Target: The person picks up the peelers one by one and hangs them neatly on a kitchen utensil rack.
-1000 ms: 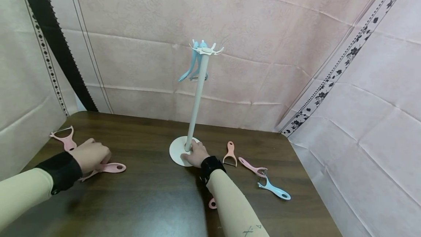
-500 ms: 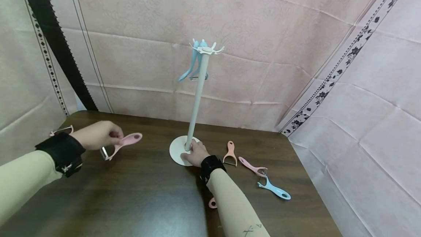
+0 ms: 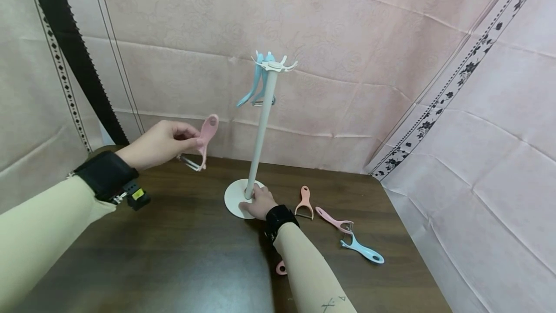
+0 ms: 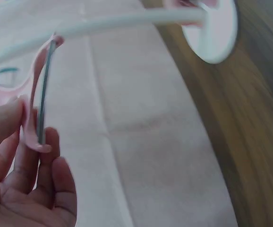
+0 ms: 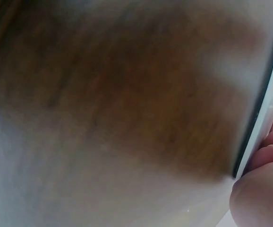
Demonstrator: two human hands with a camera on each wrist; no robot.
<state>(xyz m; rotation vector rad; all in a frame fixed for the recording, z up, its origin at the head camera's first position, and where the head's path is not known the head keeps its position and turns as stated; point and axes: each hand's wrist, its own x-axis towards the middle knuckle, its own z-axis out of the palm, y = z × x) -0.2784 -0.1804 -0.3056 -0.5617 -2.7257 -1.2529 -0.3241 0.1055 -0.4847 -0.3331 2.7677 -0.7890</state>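
My left hand pinches a pink peeler above the back left of the table, its handle pointing up and its blade end down. The left wrist view shows the peeler's metal blade close up, with thumb and fingers at its neck. A white stand rises mid-table on a round base. Two light blue peelers hang from its hooks on the left side. At the pole's foot, my right hand holds the stand, thumb and fingers on either side of the pole and over the base.
Right of the stand lie an orange peeler, a pink peeler and a blue peeler, the last two with heads meeting. Another pink handle shows partly under my right forearm. Pale cloth walls border the wooden table.
My left hand has picked the pink peeler up from the left of the table and moved it up and right, turning its handle upward. My right hand has stayed at the stand's foot.
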